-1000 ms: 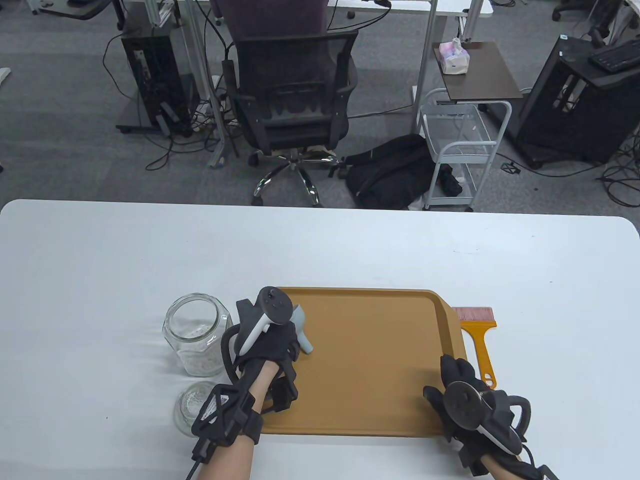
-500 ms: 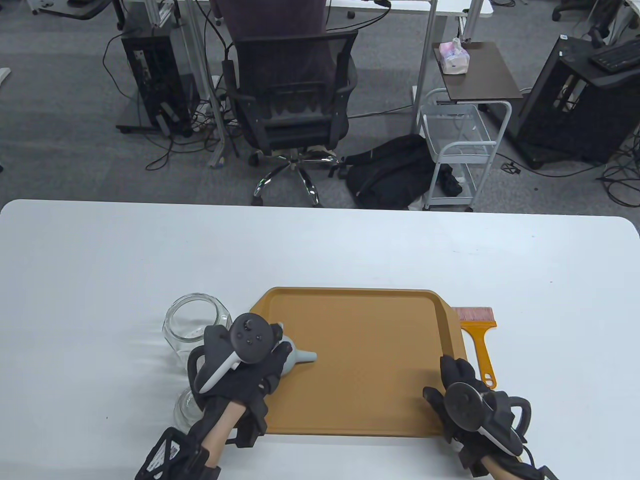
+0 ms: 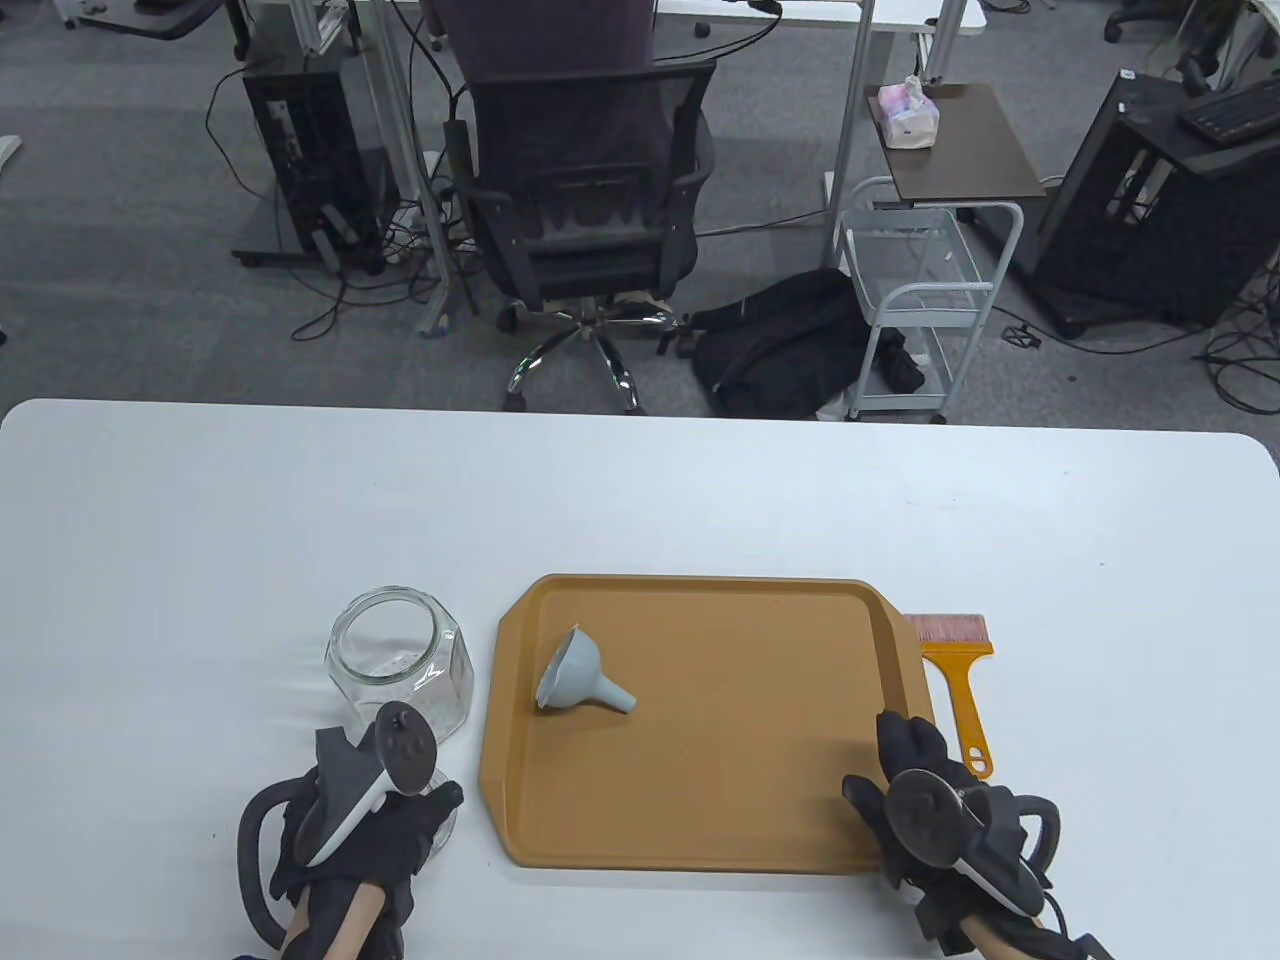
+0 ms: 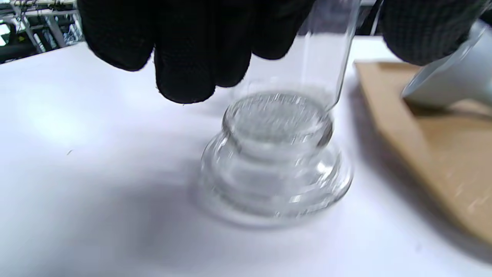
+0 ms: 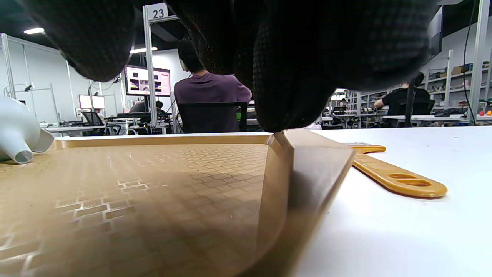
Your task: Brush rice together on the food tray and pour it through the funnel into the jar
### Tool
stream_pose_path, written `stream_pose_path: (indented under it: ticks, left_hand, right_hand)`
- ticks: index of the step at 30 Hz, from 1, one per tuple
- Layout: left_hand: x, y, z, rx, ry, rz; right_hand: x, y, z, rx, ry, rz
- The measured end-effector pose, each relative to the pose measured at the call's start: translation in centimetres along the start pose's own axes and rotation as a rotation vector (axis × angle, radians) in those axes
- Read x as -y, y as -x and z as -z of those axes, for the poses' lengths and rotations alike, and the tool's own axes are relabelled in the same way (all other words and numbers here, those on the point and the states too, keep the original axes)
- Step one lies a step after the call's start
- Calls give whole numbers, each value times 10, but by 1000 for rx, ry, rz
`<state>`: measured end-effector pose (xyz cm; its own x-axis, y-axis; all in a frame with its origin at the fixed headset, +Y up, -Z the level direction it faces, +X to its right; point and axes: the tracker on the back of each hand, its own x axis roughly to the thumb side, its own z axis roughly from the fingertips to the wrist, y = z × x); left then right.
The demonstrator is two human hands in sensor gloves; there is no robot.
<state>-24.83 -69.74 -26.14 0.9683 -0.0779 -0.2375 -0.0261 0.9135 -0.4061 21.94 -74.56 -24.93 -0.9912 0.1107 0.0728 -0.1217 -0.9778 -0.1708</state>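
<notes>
While the grey funnel (image 3: 580, 680) lay on its side in the left part of the orange food tray (image 3: 700, 840), spout pointing right, the tray floor itself showed no rice that could be made out. The glass jar (image 3: 400, 665) stood open just left of the tray with a thin layer of rice in its bottom. Its glass lid (image 4: 275, 161) sat on the white table (image 3: 640, 500) just in front of it. The left hand (image 3: 360, 830) hovered over that lid, gloved fingers (image 4: 184, 57) hanging loosely above the glass and gripping nothing. The right hand (image 3: 940, 810) rested at the tray's near right corner, its fingers lying over the rim; whether they actually clamped the rim could not be told. The yellow brush (image 3: 958, 680) lay on the table just beside the tray's right edge, untouched.

By the look of things the pouring was done and the work had reached closing up. The next move probably called for the left hand to drop onto the lid, pinch its knob, lift it and seat it squarely in the jar's mouth without knocking the jar.
</notes>
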Motion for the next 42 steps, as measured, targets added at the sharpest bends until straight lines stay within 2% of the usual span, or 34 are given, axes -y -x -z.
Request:
stream_pose_path:
  ticks: [5,8,13,32,35,38,42]
  left_hand:
    - [19,-7,14,-44,120,115]
    - [24,-15,18,-65,116,201]
    - [26,-21,22,-90,114,247]
    - [23,-11,35,-76,195,158]
    - [21,-10,37,-41,160,140]
    - [19,-7,36,16,92,51]
    - [9,-9,26,55,74,27]
  right_hand:
    - [0,0,0,-3,-1,2]
    - [0,0,0,-2,-3,1]
    - [0,-1,0,3,-6,-2]
    - [1,-5,-1,18,-8,-17]
    - [0,-5,-1,21,-8,-18]
    - [1,-5,-1,22,-9,-17]
    - [1,-5,-1,18,-7,-10]
